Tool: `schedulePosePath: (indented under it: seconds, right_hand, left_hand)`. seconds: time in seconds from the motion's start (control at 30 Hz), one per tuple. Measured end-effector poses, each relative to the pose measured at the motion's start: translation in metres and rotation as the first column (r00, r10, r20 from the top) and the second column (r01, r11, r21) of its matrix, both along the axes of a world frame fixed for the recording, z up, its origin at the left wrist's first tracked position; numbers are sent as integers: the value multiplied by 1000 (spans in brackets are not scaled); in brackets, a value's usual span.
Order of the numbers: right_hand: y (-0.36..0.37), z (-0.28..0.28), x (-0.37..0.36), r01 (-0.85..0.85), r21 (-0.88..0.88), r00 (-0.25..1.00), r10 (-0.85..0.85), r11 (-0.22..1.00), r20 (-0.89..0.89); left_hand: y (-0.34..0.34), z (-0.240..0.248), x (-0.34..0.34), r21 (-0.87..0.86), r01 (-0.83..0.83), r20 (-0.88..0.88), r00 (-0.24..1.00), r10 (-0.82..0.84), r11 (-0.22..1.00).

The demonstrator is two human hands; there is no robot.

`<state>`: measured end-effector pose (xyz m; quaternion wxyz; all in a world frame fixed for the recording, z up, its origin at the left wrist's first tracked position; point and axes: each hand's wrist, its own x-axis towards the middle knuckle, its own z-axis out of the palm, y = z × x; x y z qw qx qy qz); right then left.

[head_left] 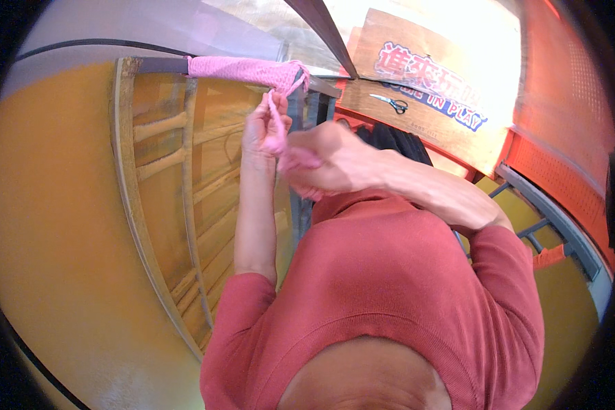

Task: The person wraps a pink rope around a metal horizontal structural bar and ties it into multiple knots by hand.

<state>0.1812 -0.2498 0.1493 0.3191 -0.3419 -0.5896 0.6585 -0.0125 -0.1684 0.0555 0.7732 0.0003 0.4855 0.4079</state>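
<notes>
A pink knitted piece (242, 70) is wrapped around the top rail of a grey frame with wooden slats. Loose pink strands hang at its right end. Just below that end, the raised fingers of my left hand (261, 133) are closed on a pink yarn strand (276, 116), which runs down toward my other hand. My right hand (328, 160) is curled beside my left wrist, smeared by motion. A soft pink bundle, apparently more of the yarn, shows at its fingers. The fingertips of this hand are partly hidden.
Scissors (391, 104) with dark handles lie on a wooden board (372, 51) with printed lettering, at the far right. Dark cloth (400, 143) hangs below the board's near edge. The slatted frame (126, 137) stands at my left, and another grey frame (550, 212) at my right.
</notes>
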Motion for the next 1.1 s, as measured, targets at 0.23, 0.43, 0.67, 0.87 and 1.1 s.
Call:
schedulePosePath:
  seconds: [0.23,0.43,0.67,0.87,1.1]
  right_hand:
    - [-26,-55,62,370,-612,786,-586,699,-195]
    - [7,-93,65,497,-705,523,-823,506,-222]
    - [26,-151,62,449,-820,448,-884,354,-136]
    - [22,-188,43,342,-879,497,-857,333,-132]
    - [22,-184,40,382,-856,565,-821,349,-82]
  left_hand:
    - [-6,-12,10,165,358,-512,828,-231,919]
    - [-1,-36,2,336,546,-885,462,59,768]
    - [6,-40,19,461,414,-656,755,-14,785]
    - [9,-45,24,448,346,-607,795,-3,824]
    - [12,-47,24,422,370,-678,735,17,828]
